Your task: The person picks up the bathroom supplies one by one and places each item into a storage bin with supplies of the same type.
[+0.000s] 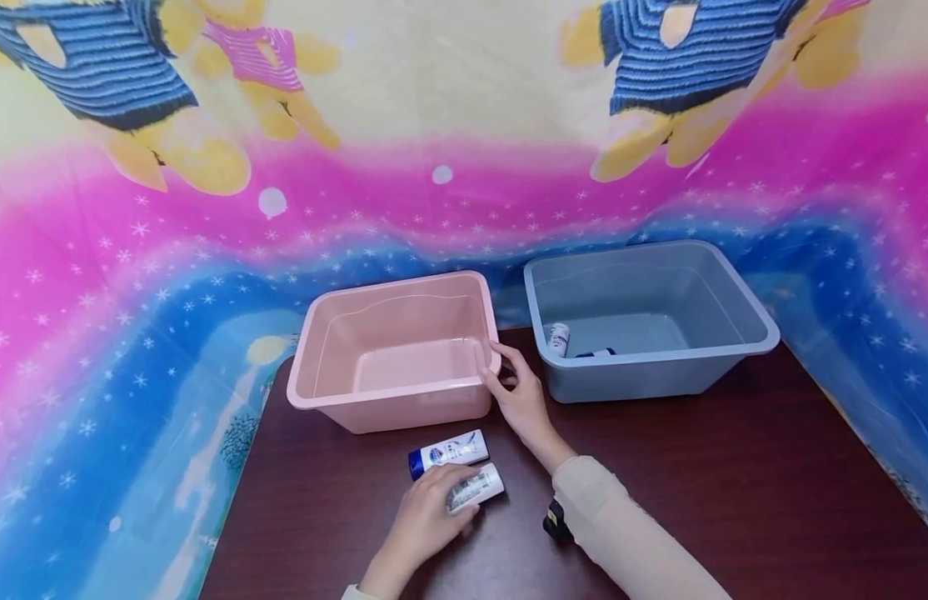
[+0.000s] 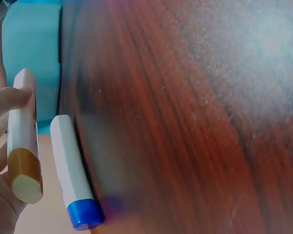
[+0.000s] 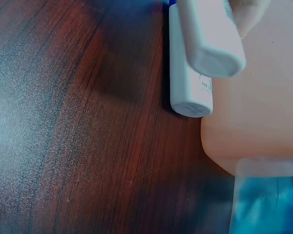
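Observation:
My left hand (image 1: 432, 508) holds a white bottle (image 1: 475, 488) by its sides; the left wrist view shows its gold-brown cap (image 2: 25, 170). Beside it a white bottle with a blue cap (image 1: 452, 450) lies on the table. That bottle lies alongside the front wall of a pink tub (image 1: 404, 410). At the tub's front right corner my right hand (image 1: 526, 406) grips the rim with thumb and fingers. In the right wrist view the held bottle (image 3: 212, 44) overlaps the blue-capped one (image 3: 188, 92), and only a bit of the right hand shows at the edge.
A grey-blue tub (image 1: 629, 379) stands to the right of the pink one, with a small white bottle (image 1: 559, 339) and a dark-capped item (image 1: 597, 353) inside. Both tubs stand on a dark wooden table (image 1: 779, 467), before a patterned cloth (image 1: 464, 200). A black device (image 1: 557, 521) sits at the right wrist.

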